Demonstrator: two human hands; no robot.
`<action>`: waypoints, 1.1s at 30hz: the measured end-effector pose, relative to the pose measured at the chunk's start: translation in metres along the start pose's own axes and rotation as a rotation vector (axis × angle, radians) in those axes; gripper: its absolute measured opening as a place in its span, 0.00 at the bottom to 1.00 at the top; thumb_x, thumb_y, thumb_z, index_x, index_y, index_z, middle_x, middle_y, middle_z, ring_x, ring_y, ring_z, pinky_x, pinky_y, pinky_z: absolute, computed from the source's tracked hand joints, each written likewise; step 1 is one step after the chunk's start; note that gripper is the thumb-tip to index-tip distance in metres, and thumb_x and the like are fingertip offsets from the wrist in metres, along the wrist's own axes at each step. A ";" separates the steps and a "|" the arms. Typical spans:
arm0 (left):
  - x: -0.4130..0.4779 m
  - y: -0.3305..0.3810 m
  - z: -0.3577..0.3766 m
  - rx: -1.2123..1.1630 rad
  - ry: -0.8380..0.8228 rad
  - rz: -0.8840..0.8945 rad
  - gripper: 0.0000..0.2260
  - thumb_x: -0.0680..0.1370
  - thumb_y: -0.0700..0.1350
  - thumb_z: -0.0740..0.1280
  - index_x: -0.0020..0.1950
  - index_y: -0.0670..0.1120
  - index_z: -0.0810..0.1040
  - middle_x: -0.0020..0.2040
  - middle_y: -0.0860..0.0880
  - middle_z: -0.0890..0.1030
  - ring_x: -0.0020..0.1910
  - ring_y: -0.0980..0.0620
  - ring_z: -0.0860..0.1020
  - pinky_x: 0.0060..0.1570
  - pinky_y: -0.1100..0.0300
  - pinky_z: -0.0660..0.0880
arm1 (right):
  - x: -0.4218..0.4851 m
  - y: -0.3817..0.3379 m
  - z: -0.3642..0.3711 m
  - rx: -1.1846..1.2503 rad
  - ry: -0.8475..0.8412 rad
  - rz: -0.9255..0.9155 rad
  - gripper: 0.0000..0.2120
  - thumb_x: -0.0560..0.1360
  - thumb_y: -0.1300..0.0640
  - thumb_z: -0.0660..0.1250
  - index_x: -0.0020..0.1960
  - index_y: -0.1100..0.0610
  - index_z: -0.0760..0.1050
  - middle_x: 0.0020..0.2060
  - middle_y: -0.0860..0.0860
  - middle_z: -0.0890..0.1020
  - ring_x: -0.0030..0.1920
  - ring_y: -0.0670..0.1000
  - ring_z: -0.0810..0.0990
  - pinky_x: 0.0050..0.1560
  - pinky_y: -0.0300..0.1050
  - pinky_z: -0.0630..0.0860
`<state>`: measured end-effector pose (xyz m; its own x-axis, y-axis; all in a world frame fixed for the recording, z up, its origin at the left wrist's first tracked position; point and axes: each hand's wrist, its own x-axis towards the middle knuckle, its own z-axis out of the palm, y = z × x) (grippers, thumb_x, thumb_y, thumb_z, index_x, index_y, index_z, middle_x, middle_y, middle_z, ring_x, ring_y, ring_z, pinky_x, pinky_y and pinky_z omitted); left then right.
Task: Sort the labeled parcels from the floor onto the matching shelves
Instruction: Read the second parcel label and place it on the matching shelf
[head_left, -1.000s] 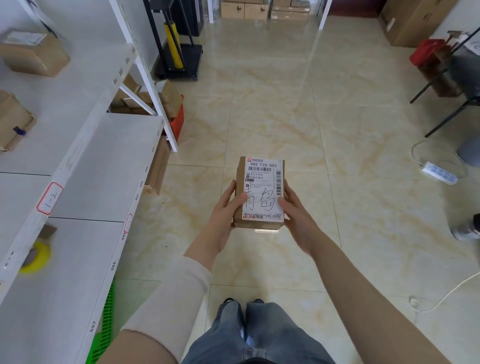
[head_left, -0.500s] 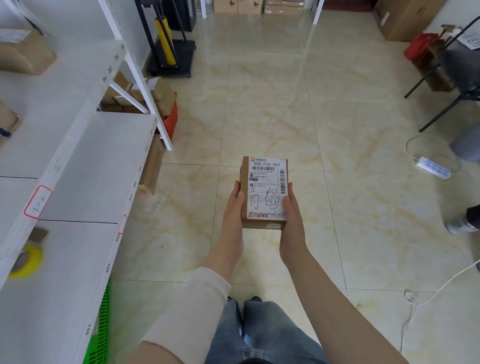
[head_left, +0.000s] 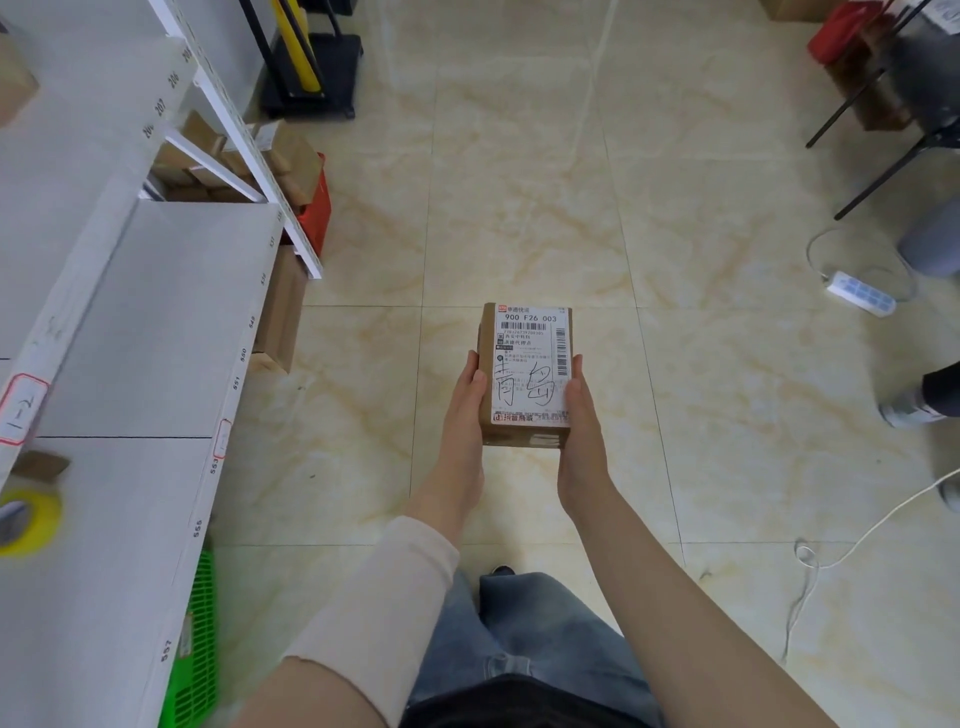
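A small brown cardboard parcel (head_left: 527, 374) with a white shipping label and handwritten characters is held above the tiled floor in front of me. My left hand (head_left: 467, 410) holds its left side, thumb on the top edge. My right hand (head_left: 582, 421) holds its right side the same way. The white shelves (head_left: 156, 322) stand along the left, their edges marked with small numbers and red-bordered tags (head_left: 21, 410). The fingers under the parcel are hidden.
A yellow tape roll (head_left: 26, 519) lies on the near shelf. Brown boxes and a red bin (head_left: 317, 208) sit under the far shelf, a green crate (head_left: 195, 639) under the near one. A black trolley (head_left: 311, 67) stands behind. A power strip (head_left: 860, 293), cables and another person's shoe (head_left: 909, 410) lie at right.
My hands shifted from the parcel's lower corners to along its sides, and the view tilted downward and slightly forward. The parcel stays held in front of me.
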<state>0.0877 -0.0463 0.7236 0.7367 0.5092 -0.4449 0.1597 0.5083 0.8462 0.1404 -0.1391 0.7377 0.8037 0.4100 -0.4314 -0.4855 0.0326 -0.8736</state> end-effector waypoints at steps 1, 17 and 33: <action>0.004 -0.002 0.003 0.006 -0.003 -0.002 0.34 0.70 0.64 0.61 0.75 0.55 0.64 0.71 0.50 0.74 0.69 0.49 0.74 0.71 0.45 0.66 | 0.004 0.000 -0.004 0.001 0.004 0.006 0.24 0.80 0.47 0.52 0.76 0.44 0.57 0.71 0.48 0.71 0.69 0.50 0.71 0.73 0.53 0.63; 0.198 0.046 0.019 -0.059 0.073 -0.076 0.38 0.67 0.66 0.62 0.75 0.55 0.64 0.71 0.49 0.74 0.69 0.46 0.73 0.71 0.44 0.66 | 0.203 -0.043 0.038 -0.038 -0.014 0.062 0.24 0.80 0.46 0.52 0.76 0.45 0.56 0.71 0.48 0.72 0.68 0.50 0.72 0.71 0.50 0.66; 0.557 0.275 0.045 -0.079 0.020 -0.005 0.26 0.78 0.55 0.60 0.76 0.54 0.62 0.73 0.51 0.71 0.70 0.51 0.72 0.70 0.52 0.68 | 0.551 -0.221 0.194 0.005 0.024 0.019 0.27 0.78 0.44 0.55 0.76 0.46 0.58 0.71 0.48 0.72 0.68 0.49 0.72 0.70 0.50 0.67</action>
<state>0.5713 0.3457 0.7218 0.7229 0.5197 -0.4553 0.1100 0.5639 0.8185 0.6242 0.2564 0.7369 0.8020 0.3888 -0.4535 -0.5028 0.0293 -0.8639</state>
